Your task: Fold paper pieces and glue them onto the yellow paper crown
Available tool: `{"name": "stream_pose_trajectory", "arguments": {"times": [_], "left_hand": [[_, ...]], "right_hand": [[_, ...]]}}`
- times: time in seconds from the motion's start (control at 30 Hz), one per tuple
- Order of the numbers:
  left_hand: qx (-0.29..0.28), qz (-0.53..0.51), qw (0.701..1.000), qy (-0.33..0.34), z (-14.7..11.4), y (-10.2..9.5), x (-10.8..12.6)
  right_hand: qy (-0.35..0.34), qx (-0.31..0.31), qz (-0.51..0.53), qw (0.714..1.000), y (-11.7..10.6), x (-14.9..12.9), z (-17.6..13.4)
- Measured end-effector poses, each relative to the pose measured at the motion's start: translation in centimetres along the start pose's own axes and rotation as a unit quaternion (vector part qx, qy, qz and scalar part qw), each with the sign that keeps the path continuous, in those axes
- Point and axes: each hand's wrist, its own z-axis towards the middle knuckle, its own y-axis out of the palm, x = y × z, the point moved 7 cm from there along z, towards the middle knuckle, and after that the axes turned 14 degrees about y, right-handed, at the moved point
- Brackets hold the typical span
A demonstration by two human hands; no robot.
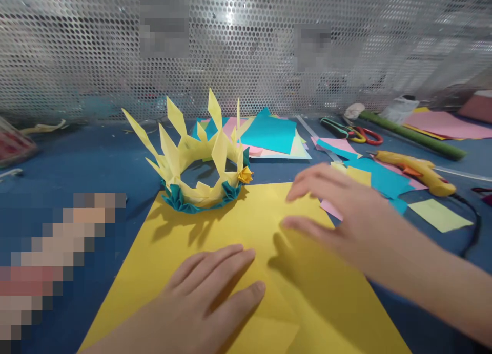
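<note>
A large yellow sheet of paper (269,323) lies in front of me on the blue table. My left hand (217,285) rests on it, palm down, with the fingers stretched out. Over the sheet's right side hovers my right hand (330,203), fingers apart and slightly curled, holding nothing and casting a shadow. On the far left corner of the sheet stands a pale yellow paper crown (202,192) with tall pointed spikes. Teal folded leaves (180,200) run round its base, and an orange paper flower (246,175) sits at its right side.
A yellow glue gun (418,170) with a black cord lies at right among paper scraps (440,215). Scissors with red and yellow handles (365,134) and a green stick (415,134) lie behind. Stacked coloured paper (269,133) is near the perforated metal panel (246,51).
</note>
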Motion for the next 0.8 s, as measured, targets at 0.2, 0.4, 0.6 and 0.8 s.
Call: {"name": "stream_pose_trajectory", "arguments": {"times": [0.2,0.4,0.6,0.8], "left_hand": [[0.064,0.055,0.994,0.070,-1.7,1.2,0.2],[0.013,0.082,0.996,0.031,-1.2,0.5,0.1],[0.026,0.097,0.991,0.086,-1.0,0.3,0.2],[0.054,0.016,0.998,0.014,-2.1,0.3,-0.7]], "right_hand": [[-0.152,-0.024,0.103,0.983,1.4,-3.7,-2.8],[-0.203,0.019,0.145,0.968,-0.5,-3.7,-2.9],[-0.357,-0.114,0.162,0.913,1.9,-5.2,-5.2],[-0.339,-0.208,0.110,0.911,4.1,-5.6,-6.0]]}}
